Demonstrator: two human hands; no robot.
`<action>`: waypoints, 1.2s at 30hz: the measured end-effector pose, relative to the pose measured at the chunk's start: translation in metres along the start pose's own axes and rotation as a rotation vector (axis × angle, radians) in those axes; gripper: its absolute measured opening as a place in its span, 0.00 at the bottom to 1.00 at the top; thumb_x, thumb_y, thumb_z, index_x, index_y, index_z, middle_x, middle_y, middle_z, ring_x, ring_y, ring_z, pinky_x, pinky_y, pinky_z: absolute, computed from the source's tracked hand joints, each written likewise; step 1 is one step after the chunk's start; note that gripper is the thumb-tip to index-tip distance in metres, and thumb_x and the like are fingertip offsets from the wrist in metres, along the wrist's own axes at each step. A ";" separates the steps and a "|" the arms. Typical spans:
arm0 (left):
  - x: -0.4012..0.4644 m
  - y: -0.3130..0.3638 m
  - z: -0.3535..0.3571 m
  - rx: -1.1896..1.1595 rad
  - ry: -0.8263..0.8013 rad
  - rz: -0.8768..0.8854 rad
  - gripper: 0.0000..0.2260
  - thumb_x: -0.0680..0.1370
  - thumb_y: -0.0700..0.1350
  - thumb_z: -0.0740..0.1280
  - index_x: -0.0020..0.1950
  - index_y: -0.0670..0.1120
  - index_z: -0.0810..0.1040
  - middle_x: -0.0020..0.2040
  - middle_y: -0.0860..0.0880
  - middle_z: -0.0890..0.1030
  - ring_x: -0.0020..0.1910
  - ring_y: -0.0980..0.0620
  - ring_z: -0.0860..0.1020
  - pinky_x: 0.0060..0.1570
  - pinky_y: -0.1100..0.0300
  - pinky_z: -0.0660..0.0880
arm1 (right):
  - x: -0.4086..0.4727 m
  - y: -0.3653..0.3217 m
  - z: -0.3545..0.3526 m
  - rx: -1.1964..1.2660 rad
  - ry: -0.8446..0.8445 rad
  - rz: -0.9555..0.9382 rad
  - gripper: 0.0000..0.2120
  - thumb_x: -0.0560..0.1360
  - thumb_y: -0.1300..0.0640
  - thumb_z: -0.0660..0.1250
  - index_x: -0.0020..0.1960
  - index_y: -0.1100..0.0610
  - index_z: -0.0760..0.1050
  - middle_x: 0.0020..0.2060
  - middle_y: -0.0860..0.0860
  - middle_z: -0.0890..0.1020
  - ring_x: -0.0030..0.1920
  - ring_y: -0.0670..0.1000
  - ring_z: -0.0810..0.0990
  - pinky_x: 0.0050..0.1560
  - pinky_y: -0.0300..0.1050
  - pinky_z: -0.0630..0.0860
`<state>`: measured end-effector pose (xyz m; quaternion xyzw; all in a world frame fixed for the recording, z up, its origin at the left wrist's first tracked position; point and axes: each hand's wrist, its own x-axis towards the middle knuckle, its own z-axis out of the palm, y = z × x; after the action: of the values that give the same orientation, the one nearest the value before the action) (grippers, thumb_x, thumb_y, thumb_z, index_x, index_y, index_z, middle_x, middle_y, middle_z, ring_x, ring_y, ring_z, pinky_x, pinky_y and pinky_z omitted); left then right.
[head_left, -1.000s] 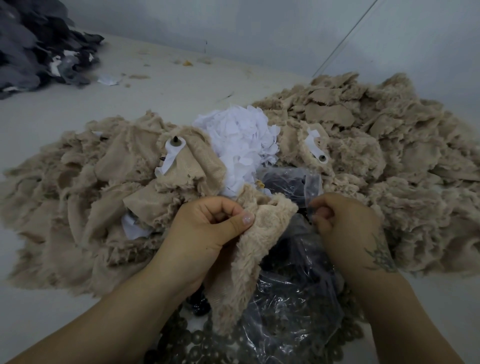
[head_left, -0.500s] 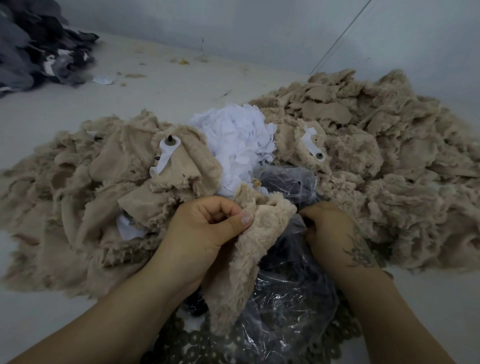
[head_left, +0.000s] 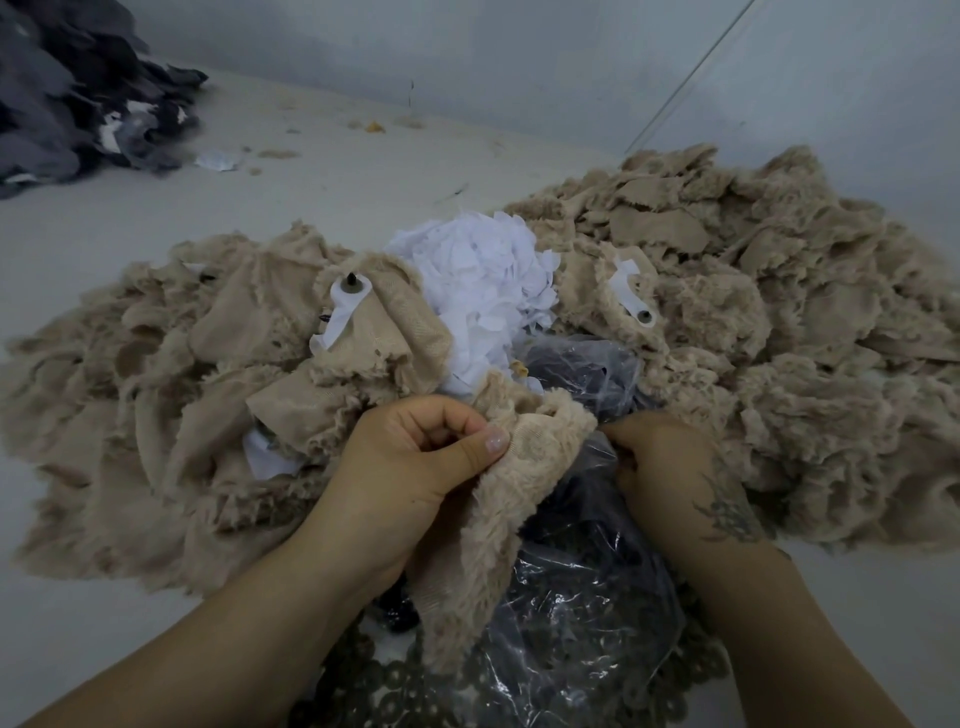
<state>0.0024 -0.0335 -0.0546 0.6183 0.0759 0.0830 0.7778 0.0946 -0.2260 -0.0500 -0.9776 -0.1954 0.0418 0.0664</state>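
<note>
- My left hand (head_left: 415, 457) is clenched on a beige, fuzzy piece of plush fabric (head_left: 498, 525): the thumb presses its top edge against my curled fingers
- The plush piece hangs from that grip in front of me, its lower end draped over a clear plastic bag of small dark parts (head_left: 587, 597)
- My right hand (head_left: 670, 467), fingers curled, pinches the crumpled upper rim of the bag, just beside the plush piece; the fingertips are partly hidden in the film
- The bag lies between my forearms on a dark lace mat (head_left: 358, 691), at the near edge of the pale table (head_left: 322, 182)
- Behind my hands sits a heap of white fabric scraps (head_left: 483, 280), with a beige plush pile on the left (head_left: 156, 395) and a bigger one on the right (head_left: 789, 322)
- On each pile, near the white heap, one piece carries a white patch with a dark round stud (head_left: 352, 285)
- A dark grey fabric heap (head_left: 67, 93) lies well apart in the far left corner
</note>
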 end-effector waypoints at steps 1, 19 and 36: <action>0.000 0.000 0.000 0.002 0.001 0.000 0.08 0.61 0.49 0.77 0.35 0.46 0.84 0.34 0.44 0.82 0.35 0.49 0.79 0.41 0.59 0.78 | -0.001 0.001 0.002 -0.016 -0.034 -0.013 0.17 0.79 0.61 0.62 0.66 0.54 0.77 0.62 0.54 0.78 0.63 0.53 0.74 0.56 0.38 0.64; 0.000 0.000 -0.005 -0.135 -0.047 -0.020 0.07 0.62 0.47 0.78 0.35 0.46 0.84 0.35 0.46 0.83 0.36 0.51 0.80 0.41 0.60 0.79 | -0.038 -0.012 -0.035 0.573 -0.092 -0.070 0.08 0.70 0.57 0.75 0.37 0.45 0.83 0.30 0.41 0.84 0.32 0.39 0.82 0.37 0.32 0.79; -0.006 0.001 0.005 0.016 -0.040 0.073 0.06 0.63 0.48 0.76 0.34 0.47 0.84 0.33 0.46 0.81 0.34 0.52 0.77 0.37 0.62 0.77 | -0.037 -0.047 -0.003 1.173 0.209 -0.107 0.12 0.70 0.70 0.74 0.42 0.54 0.86 0.37 0.51 0.87 0.43 0.57 0.86 0.43 0.55 0.84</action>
<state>-0.0027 -0.0390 -0.0525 0.6285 0.0382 0.0982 0.7706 0.0429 -0.1977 -0.0380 -0.7656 -0.1813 0.0428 0.6158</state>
